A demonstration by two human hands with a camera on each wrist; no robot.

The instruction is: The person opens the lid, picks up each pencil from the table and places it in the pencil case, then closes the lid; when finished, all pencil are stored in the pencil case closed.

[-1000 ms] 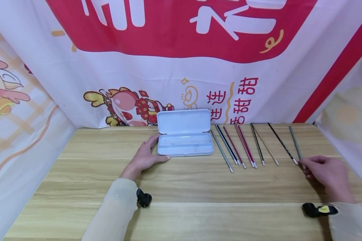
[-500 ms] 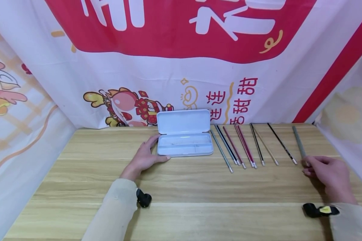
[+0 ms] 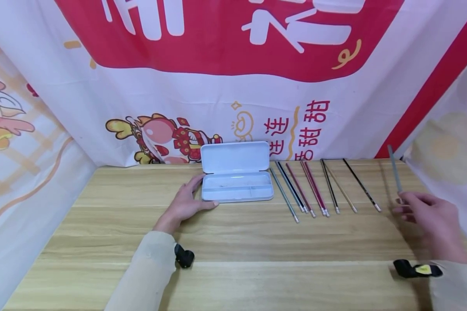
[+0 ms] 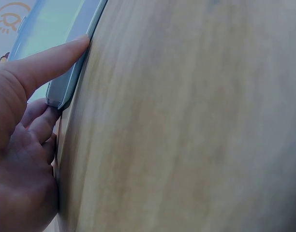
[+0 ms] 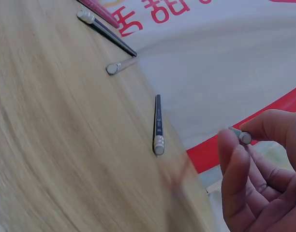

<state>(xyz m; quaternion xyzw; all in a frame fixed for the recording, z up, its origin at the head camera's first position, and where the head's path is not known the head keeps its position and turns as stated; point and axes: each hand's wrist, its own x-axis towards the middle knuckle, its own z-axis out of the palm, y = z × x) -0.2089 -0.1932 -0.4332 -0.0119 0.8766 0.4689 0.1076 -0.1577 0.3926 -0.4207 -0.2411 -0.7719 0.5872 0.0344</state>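
A pale blue pencil case (image 3: 237, 200) stands with its lid (image 3: 235, 157) raised at the back of the table. My left hand (image 3: 184, 203) holds the case's left end, thumb along the front edge and fingers round the side; the left wrist view shows this thumb (image 4: 56, 60) close. At the far right, my right hand (image 3: 431, 214) pinches a grey-green pencil (image 3: 394, 168) near its eraser end, tip pointing away and up, off the table. Its eraser (image 5: 245, 138) shows between thumb and fingers in the right wrist view. A black pencil (image 3: 361, 185) lies closest to that hand.
Several more pencils lie in a row between case and right hand, among them a natural wood pencil (image 3: 342, 188), a dark red pencil (image 3: 314, 188) and a teal pencil (image 3: 284, 194). A printed cloth (image 3: 202, 99) hangs along the table's back edge.
The grey-green pencil has been lifted from the table, its far end swinging up and right. My right hand has shifted slightly right. The left hand stays on the case.
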